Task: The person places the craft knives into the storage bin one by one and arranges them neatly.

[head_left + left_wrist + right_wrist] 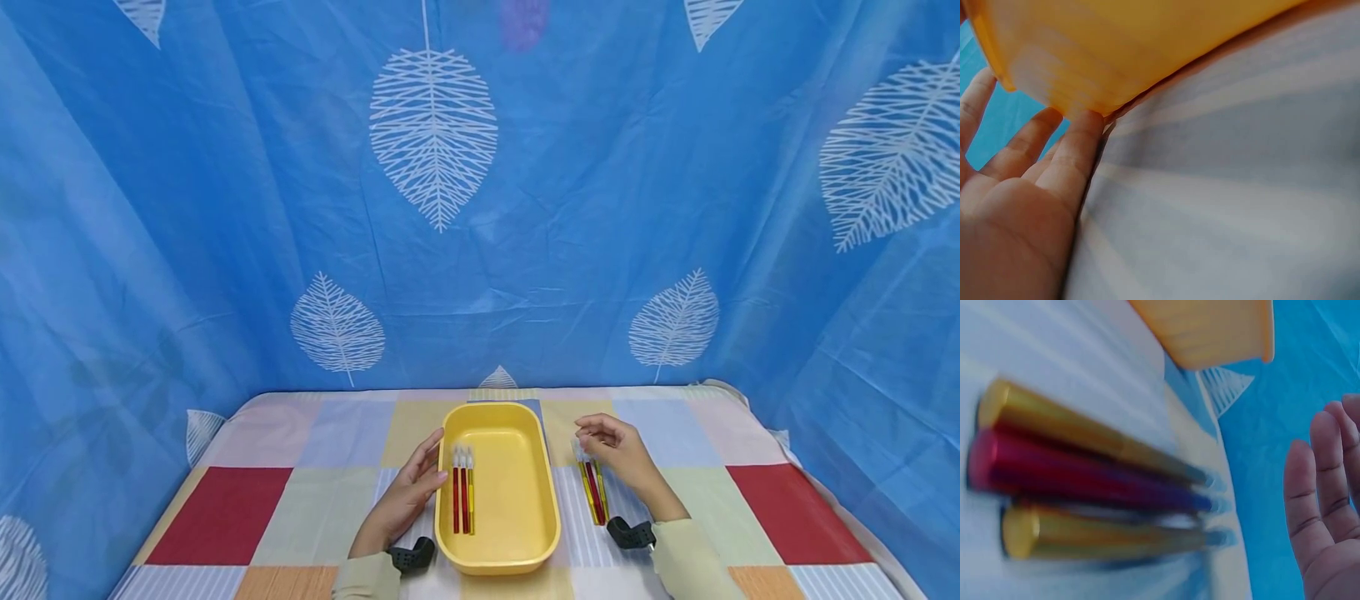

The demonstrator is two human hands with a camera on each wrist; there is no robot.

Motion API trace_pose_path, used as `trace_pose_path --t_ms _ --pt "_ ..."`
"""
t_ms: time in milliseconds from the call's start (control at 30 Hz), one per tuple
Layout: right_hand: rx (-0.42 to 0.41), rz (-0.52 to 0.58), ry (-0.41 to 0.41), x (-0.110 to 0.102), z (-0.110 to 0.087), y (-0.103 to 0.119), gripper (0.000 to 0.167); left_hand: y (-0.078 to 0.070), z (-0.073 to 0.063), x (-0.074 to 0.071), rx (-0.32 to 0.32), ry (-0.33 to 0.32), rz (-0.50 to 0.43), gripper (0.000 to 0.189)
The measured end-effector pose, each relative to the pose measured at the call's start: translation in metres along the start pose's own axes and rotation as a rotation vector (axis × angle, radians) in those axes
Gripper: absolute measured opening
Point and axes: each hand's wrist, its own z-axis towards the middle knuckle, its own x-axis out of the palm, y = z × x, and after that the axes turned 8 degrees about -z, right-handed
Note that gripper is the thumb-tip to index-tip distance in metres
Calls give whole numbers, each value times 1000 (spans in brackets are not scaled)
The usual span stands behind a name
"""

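My left hand (405, 500) grips the left side of a yellow tray (517, 554), thumb over the rim and fingers along the outer wall; in the left wrist view the fingertips (1088, 122) touch the wall low down. Inside the tray, on its left, three slim pen-like sticks (463, 500) lie side by side, two red and one gold, with clear whitish tips. Right of the tray, two gold sticks and a red stick (1072, 465) of that kind lie on the cloth. Over their tips hovers my right hand (618, 450), fingers loosely bent, holding nothing.
A patchwork cloth (330, 508) in pastel squares with red patches covers the table. Blue curtains (555, 208) with white leaf prints rise behind it and at both sides. Black wrist bands (630, 533) sit on both wrists, below beige sleeves.
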Motion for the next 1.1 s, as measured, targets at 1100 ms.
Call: trace_pose_path --t_ms 1100 --pt "289 -121 156 -25 9 -31 48 -1 -1 4 -5 -28 -18 80"
